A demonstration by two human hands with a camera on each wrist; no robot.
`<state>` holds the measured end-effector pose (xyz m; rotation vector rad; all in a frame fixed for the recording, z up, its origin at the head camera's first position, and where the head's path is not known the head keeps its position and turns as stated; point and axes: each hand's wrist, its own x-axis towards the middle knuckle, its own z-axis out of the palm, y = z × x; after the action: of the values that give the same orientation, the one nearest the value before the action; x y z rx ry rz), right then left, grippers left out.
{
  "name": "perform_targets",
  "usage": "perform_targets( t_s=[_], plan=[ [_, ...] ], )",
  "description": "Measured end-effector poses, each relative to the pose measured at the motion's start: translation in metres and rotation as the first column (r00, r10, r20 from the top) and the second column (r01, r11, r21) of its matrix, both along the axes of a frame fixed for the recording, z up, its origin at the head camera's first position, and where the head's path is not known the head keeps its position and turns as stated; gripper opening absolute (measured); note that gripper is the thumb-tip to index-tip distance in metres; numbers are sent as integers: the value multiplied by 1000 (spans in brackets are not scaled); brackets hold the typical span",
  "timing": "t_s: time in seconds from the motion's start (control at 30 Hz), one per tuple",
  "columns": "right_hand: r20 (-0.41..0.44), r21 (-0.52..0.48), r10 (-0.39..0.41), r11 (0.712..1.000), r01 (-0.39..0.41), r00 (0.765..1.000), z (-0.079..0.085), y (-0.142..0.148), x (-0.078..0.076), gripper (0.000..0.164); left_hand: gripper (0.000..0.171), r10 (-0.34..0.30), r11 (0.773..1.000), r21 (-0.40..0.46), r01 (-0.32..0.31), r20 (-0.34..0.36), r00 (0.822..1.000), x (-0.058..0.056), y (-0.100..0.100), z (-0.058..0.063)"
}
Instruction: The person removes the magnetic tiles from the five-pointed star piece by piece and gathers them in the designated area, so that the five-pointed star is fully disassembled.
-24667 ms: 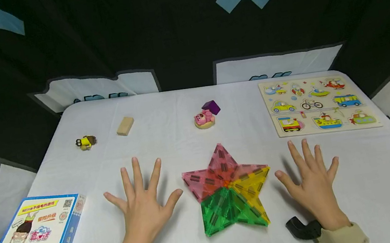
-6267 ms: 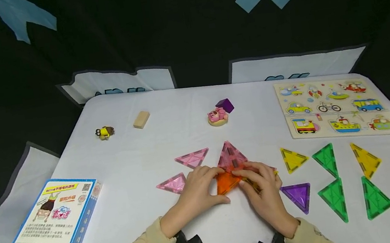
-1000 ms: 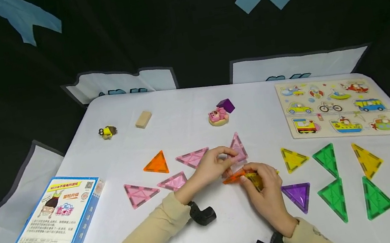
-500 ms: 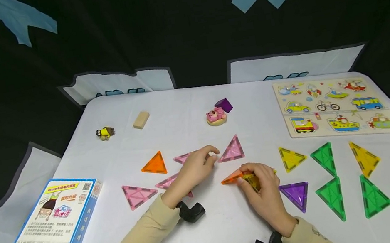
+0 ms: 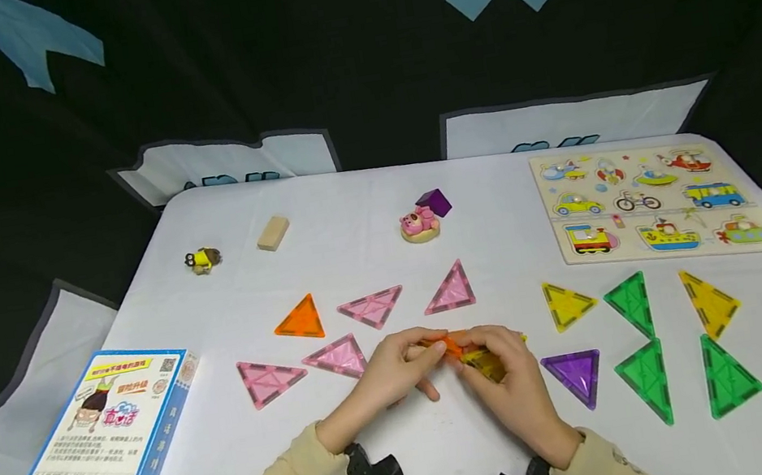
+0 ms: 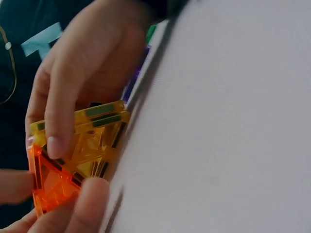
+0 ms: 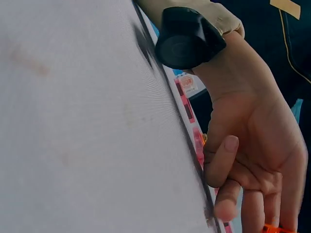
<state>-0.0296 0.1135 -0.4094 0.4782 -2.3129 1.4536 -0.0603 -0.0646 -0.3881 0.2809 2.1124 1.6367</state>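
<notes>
My left hand (image 5: 390,372) pinches a translucent orange triangular magnetic tile (image 6: 51,182) near the middle of the table. Beside it, my right hand (image 5: 513,382) grips yellow triangular magnetic tiles (image 6: 99,141), which lie against one another and meet the orange tile at its edge. Fingers cover part of both colours. Just behind the hands lies a pink tile (image 5: 452,290). Left of them are several more pink tiles (image 5: 372,307) and a loose orange tile (image 5: 300,319). To the right lie a purple tile (image 5: 577,376), two yellow tiles (image 5: 569,305) and several green tiles (image 5: 645,383).
A blue-edged box (image 5: 95,448) lies at the left. Toward the back are a small yellow-and-brown figure (image 5: 203,260), a wooden block (image 5: 273,233), a pink bear figure (image 5: 419,225) and a purple block (image 5: 435,202). A picture puzzle board (image 5: 656,200) occupies the back right.
The star has been taken apart into loose tiles. Within the last second, my left hand let go of a pink tile and came back to pinch the orange tile by my right hand.
</notes>
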Motion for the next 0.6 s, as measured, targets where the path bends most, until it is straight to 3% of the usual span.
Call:
perform_targets(
  t_s=[0.13,0.23,0.4,0.6],
  plan=[
    [26,-2,-16,1000,16,1000,0,0,0,31,31,50,998,33,-52,37,998,-4,-7,2],
    [50,-12,-14,1000,15,999,0,0,1,30,31,42,999,33,-43,24,999,-6,-13,1],
    [113,-43,36,999,-31,993,1,-2,2,33,23,-64,996,-64,61,-36,997,-6,-23,3],
    [178,-23,90,996,-87,980,1,3,1,37,15,-162,965,-226,134,-110,981,-6,-30,14]
  ],
)
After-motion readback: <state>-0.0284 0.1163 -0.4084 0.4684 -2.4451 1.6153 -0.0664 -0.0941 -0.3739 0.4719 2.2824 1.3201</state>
